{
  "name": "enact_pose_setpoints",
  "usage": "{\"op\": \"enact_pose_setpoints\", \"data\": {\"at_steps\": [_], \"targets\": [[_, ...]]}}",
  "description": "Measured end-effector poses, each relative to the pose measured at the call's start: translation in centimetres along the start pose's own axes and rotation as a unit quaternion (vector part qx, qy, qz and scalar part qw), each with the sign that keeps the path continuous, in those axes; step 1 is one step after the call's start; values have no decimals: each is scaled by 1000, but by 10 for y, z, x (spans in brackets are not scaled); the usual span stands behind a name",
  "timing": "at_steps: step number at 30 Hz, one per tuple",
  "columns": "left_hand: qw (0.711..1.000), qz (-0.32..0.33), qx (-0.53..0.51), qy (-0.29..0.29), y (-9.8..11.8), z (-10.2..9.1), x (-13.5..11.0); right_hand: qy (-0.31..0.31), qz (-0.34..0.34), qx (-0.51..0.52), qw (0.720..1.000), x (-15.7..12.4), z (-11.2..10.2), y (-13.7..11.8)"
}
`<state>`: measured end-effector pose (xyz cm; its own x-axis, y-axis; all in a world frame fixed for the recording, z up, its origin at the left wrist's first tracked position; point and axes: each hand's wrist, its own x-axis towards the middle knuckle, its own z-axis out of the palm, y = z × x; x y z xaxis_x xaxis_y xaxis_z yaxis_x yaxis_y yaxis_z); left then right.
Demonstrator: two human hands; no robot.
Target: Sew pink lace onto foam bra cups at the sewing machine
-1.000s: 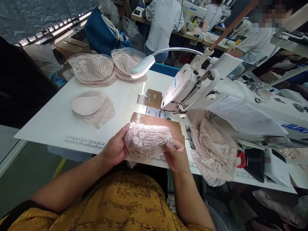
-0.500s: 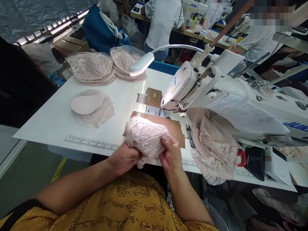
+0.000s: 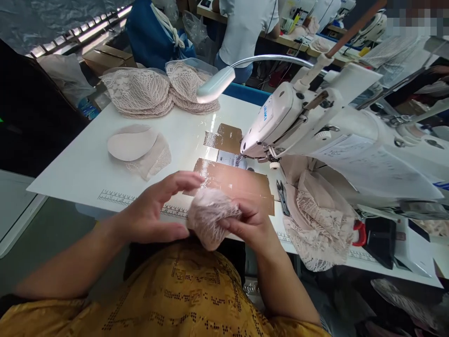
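Observation:
A bunched pink lace cup (image 3: 210, 216) sits at the near edge of the white table (image 3: 87, 168). My right hand (image 3: 250, 224) is closed on its right side, fingers pressed into the lace. My left hand (image 3: 157, 208) hovers just left of the lace with fingers stretched out and apart, thumb below, holding nothing. Brown tape patches (image 3: 242, 182) lie on the table just behind the lace, under the lamp glare.
A white sewing machine (image 3: 315, 126) stands at right with its lamp (image 3: 215, 84) over the table. Lace pieces (image 3: 315, 220) hang beside it, small snips (image 3: 282, 196) nearby. Stacked lace cups (image 3: 140, 91) and a foam pad (image 3: 131, 142) lie at left. A person in white sits behind.
My left hand let go of the lace and opened beside it. My right hand kept its hold and squeezed the cup into a tighter bundle. The camera shifted slightly.

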<state>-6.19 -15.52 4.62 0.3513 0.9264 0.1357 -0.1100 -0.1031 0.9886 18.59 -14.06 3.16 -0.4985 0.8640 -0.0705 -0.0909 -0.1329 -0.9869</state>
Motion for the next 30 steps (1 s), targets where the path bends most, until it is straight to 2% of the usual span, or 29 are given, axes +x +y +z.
{"op": "enact_pose_setpoints", "data": {"at_steps": [1,3,6,8,12,16,21,30], "targets": [[999,0,33,8,3,2,5,-50,-9,-34,998,0,4,-4],[997,-42,61,-38,4,8,14,-94,-36,-89,991,-1,9,-10],[982,-114,51,-144,-6,14,20,-77,-78,-182,977,-1,8,-13],[976,-126,43,-172,-14,16,21,-60,-102,-228,967,-1,5,-12],[980,-111,38,-160,-22,15,21,-42,-100,-235,966,1,2,-9],[979,-105,34,-170,-20,14,21,32,-106,-222,969,5,5,-5],[980,-114,30,-158,-19,14,25,104,-111,-251,956,8,11,0],[985,-122,10,-120,-20,18,38,123,-108,-281,946,14,10,-2]]}}
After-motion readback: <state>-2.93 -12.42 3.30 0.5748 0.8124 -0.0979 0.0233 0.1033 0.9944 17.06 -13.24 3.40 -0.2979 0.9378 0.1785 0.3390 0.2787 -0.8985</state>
